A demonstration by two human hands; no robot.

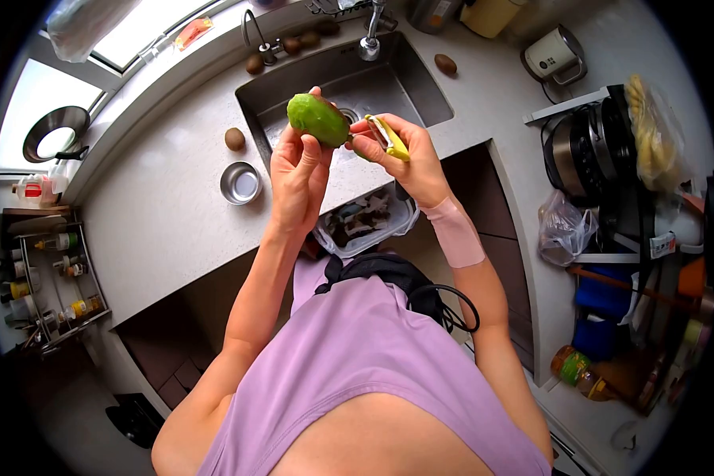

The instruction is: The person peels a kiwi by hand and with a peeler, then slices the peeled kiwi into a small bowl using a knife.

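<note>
My left hand [300,166] holds a mostly peeled kiwi [317,119] above the front of the sink. Its bright green flesh shows, and some brown skin is left along the upper right side. In my right hand [408,159] is a yellow peeler [390,140], held just right of the fruit. My right fingertips are close to the kiwi's lower right end; whether they touch it I cannot tell. Below my hands, a plastic-lined bin [408,220] contains dark scraps. Left of my left hand, a small metal bowl [240,183] stands on the counter.
Behind my hands is the steel sink [266,91] with a faucet [370,44]. One unpeeled kiwi [235,139] lies near the bowl, another kiwi [446,63] right of the sink, and several behind it. A kettle [555,57] and a pot rack [587,151] stand at right.
</note>
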